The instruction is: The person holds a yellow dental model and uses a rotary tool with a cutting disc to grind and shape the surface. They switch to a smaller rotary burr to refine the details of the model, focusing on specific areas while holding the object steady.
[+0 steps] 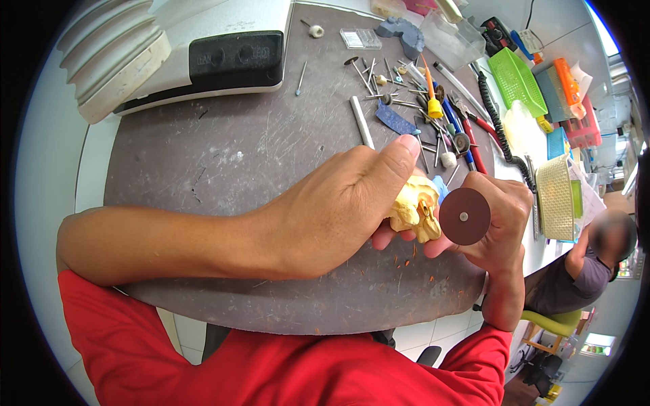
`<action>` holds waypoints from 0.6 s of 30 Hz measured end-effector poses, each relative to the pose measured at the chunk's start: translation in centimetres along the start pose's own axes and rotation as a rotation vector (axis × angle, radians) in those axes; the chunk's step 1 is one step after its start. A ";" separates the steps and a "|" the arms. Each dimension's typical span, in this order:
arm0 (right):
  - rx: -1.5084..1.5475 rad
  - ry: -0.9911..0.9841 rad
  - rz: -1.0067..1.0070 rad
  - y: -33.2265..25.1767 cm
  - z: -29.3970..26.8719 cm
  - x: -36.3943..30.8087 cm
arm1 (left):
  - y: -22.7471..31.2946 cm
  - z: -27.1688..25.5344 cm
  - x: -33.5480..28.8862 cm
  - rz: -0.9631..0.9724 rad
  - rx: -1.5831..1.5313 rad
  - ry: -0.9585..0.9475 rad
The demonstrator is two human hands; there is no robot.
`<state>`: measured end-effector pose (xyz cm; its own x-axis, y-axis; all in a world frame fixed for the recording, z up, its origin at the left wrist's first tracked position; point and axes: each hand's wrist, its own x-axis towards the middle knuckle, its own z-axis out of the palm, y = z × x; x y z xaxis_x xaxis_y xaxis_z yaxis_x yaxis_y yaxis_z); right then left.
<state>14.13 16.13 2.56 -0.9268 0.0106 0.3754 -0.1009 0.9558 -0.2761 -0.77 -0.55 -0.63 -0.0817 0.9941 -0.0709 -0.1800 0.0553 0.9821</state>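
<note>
Two hands are working at centre frame: the left hand (pixel 338 210) is gripping a yellow dental cast (pixel 414 208), the right hand (pixel 497 216) is clasping a brown cutting disc (pixel 464 216) beside it; a slip could nick fingers.

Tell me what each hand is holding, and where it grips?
Left hand pinches the pale yellow plaster dental cast by its left side; right hand holds a tool with a reddish-brown disc, grip hidden.

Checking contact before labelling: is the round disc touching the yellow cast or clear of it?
Cannot tell for certain. The brown disc, in the right hand, sits right beside the yellow cast held by the left hand; no gap shows.
</note>
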 end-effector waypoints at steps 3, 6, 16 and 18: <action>0.006 -0.022 0.005 0.1 0.1 0.0 | -0.1 0.0 0.0 -0.002 -0.010 -0.006; 0.000 -0.027 0.000 0.0 0.0 0.0 | 0.0 -0.1 0.0 -0.002 0.003 -0.014; 0.001 -0.059 -0.025 -0.2 -0.2 0.3 | 0.2 0.0 0.0 0.024 0.005 -0.015; 0.018 -0.058 -0.015 -0.3 -0.1 0.3 | 0.2 -0.1 -0.1 0.022 0.016 -0.020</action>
<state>13.91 15.84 2.90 -0.9444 -0.0207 0.3282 -0.1205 0.9504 -0.2867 -0.89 -0.62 -0.40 -0.0662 0.9967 -0.0462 -0.1629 0.0349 0.9860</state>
